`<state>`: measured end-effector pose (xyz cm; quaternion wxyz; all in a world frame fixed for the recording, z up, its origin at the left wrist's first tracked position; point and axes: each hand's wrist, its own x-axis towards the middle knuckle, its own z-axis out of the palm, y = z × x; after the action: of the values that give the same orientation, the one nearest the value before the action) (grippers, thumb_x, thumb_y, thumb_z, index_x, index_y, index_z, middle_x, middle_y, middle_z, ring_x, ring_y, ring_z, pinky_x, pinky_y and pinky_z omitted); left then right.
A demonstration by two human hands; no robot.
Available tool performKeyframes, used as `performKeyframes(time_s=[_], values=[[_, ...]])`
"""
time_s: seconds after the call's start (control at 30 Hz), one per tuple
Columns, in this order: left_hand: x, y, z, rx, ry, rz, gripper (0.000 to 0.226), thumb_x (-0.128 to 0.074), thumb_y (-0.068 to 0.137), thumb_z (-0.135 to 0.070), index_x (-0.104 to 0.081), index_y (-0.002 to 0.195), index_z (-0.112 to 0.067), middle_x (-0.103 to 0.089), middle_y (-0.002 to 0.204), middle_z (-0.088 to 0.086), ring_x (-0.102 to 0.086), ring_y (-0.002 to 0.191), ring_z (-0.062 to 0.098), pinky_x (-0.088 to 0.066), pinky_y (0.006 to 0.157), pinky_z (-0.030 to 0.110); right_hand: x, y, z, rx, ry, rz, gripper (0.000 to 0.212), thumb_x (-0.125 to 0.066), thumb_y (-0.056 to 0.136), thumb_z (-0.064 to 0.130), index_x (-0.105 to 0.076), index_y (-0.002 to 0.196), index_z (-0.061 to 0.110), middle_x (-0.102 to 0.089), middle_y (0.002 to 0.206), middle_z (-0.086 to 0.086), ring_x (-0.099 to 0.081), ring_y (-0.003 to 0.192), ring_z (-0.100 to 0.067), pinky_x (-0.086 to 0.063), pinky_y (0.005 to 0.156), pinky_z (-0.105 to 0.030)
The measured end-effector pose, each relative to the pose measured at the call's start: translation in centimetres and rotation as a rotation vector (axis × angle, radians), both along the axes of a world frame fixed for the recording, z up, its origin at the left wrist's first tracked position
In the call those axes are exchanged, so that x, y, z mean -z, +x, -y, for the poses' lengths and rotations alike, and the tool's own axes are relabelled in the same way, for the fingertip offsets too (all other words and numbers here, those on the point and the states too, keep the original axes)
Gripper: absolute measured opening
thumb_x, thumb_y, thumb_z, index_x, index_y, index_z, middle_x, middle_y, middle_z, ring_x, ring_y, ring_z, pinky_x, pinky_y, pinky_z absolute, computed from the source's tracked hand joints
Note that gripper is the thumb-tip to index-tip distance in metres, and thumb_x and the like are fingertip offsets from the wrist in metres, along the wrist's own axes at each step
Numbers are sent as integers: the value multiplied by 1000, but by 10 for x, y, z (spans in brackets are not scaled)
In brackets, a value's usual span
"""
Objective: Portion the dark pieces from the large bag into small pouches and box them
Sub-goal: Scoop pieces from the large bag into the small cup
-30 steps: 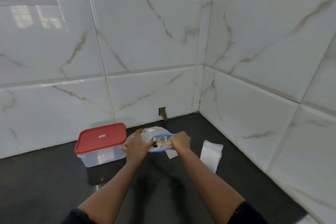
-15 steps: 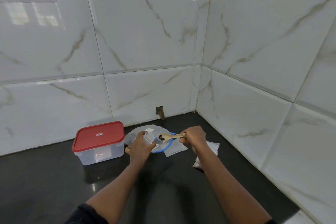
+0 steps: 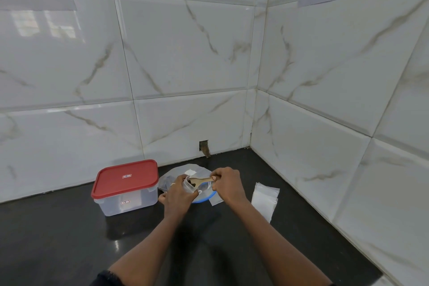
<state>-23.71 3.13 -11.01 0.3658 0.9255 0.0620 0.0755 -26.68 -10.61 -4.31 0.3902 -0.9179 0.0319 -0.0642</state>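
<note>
Pinching the wooden spoon by its handle, the right hand held its load of dark pieces at the mouth of a small pouch, which the left hand held in a closed grip just right of the red-lidded box. The large bag lay right of the box too, with spare pouches farther right on the desk.

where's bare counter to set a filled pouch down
Bare black counter lies left of the red-lidded box and in front of it, toward you. Between the box and the pouch stack it is crowded: large bag, left hand, right hand.
</note>
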Motion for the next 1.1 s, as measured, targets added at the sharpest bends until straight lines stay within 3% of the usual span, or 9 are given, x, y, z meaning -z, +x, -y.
performKeyframes(time_s=[0.27, 0.6, 0.97, 1.1], values=[[-1, 2, 2, -3, 2, -2, 68, -68, 80, -43, -36, 137, -23, -49, 136, 5, -47, 122, 23, -32, 103, 42, -3, 1, -4, -179, -292, 122, 35, -55, 94, 7, -59, 128, 12, -63, 121, -9, -61, 106, -18, -46, 100, -24], [-4, 5, -1, -25, -60, 28, 64, -69, 80, -38, -40, 135, -21, -51, 133, 6, -48, 121, 25, -32, 102, 44, -7, 2, -4, -290, -435, 158, 38, -55, 94, 10, -55, 132, 14, -59, 127, -9, -57, 113, -19, -41, 101, -23], [-5, 7, -3, -19, -60, 26, 66, -69, 81, -37, -39, 137, -20, -50, 135, 8, -46, 123, 26, -34, 102, 42, -1, 1, 4, -248, -375, 283, 35, -55, 94, 14, -58, 129, 12, -63, 124, -8, -60, 110, -15, -44, 98, -18], [-2, 7, -7, -2, -86, 39, 59, -69, 81, -35, -42, 132, -20, -53, 130, 6, -48, 120, 25, -33, 101, 44, 3, 0, 13, 28, -161, 272, 28, -52, 95, 13, -66, 119, 11, -69, 109, -6, -66, 95, -11, -47, 77, -10]])
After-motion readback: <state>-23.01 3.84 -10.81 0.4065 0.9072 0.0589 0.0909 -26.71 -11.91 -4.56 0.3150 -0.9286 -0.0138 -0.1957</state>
